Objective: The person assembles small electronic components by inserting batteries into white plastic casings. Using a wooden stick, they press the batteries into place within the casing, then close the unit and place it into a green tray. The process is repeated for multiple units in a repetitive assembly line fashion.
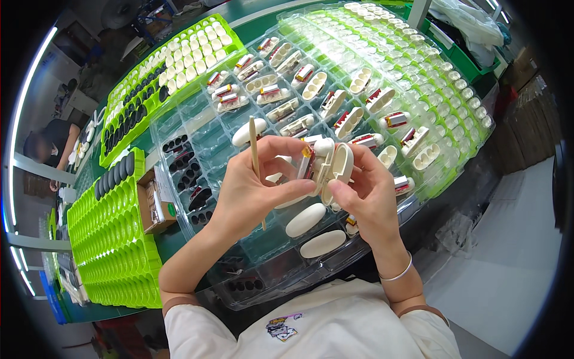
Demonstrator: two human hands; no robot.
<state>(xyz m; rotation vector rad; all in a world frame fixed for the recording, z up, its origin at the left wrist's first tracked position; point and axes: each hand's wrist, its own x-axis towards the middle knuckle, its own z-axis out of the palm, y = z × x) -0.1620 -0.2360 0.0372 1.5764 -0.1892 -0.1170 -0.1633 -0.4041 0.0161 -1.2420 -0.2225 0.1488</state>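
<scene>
Both my hands meet in front of me around a small white oval plastic case (339, 164), its parts standing apart. My left hand (245, 188) pinches the inner piece (308, 158), which carries a red, yellow and silver component like a small battery. A thin wooden stick (253, 146) is also tucked through the left fingers, pointing up. My right hand (373, 200) grips the hollow oval shell between thumb and fingers. Whether the two parts are joined is hidden by the fingertips. Below the hands lie smooth white oval pieces (305, 219) in the clear compartment tray (230, 140).
Many white oval parts, several with red and silver components, fill the clear tray. Stacked clear trays over green ones (442, 90) stand at the right. Green trays (110, 239) with black and white caps line the left, beside a small cardboard box (154, 203). Another person (54, 140) sits far left.
</scene>
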